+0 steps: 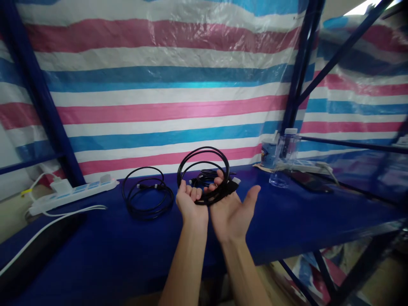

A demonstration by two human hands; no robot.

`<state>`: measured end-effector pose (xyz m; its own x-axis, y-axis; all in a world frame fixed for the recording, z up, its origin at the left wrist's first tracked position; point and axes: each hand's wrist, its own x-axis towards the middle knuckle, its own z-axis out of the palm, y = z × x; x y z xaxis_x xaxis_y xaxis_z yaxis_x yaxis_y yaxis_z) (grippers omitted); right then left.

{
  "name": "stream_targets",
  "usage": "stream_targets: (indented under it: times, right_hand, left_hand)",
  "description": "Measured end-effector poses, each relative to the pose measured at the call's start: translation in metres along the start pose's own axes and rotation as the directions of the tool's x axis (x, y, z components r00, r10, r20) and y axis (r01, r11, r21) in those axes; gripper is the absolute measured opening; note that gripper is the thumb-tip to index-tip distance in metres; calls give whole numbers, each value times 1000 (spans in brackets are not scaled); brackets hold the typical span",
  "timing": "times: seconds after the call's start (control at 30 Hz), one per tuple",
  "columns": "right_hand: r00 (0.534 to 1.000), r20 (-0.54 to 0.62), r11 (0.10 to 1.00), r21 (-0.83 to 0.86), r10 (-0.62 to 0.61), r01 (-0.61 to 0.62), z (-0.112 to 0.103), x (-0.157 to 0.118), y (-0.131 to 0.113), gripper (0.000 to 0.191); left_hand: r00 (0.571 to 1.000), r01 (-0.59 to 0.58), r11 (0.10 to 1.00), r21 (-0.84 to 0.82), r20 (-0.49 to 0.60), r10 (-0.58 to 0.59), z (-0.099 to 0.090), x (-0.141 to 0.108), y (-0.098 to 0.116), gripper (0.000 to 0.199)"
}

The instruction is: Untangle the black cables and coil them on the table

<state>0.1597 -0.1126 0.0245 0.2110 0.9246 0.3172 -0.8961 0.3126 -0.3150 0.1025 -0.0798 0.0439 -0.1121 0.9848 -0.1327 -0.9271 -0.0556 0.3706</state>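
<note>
A coiled black cable (226, 163) with a silver-tipped plug is held up above the blue table (134, 255). My left hand (191, 204) has its fingers curled around the lower left part of the coil. Palm up, my right hand (232, 212) supports the lower right of the coil and the plug, with its thumb stretched out to the side and its other fingers bent at the cable. Left of my hands, another coiled black cable (148, 210) lies on the table. More black cable (207, 175) shows behind the held loops, partly hidden.
At the left are a white power strip (79, 193), a white cord (32, 240) and a dark object (44, 242). A clear bottle (283, 161), a blue cup (268, 153), a phone (307, 180) and another power strip (306, 165) stand or lie back right. Blue metal posts frame the table.
</note>
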Motion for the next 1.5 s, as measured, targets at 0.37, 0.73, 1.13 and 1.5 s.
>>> stream_targets:
  times: [0.37, 0.73, 1.13, 1.5]
  right_hand:
    - [993, -118, 954, -299, -16, -20, -2, -9, -13, 26]
    - [969, 247, 114, -964, 35, 241, -29, 33, -44, 18]
    - [939, 73, 340, -939, 335, -48, -55, 55, -50, 30]
    - [920, 158, 74, -987, 360, 141, -75, 43, -65, 35]
  left_hand:
    - [960, 267, 958, 104, 60, -274, -78, -58, 7, 26]
    - [843, -447, 454, 771, 532, -74, -36, 22, 52, 21]
    - [823, -367, 461, 808, 514, -244, -49, 47, 40, 37]
    - [809, -363, 346, 865, 477, -345, -60, 42, 50, 35]
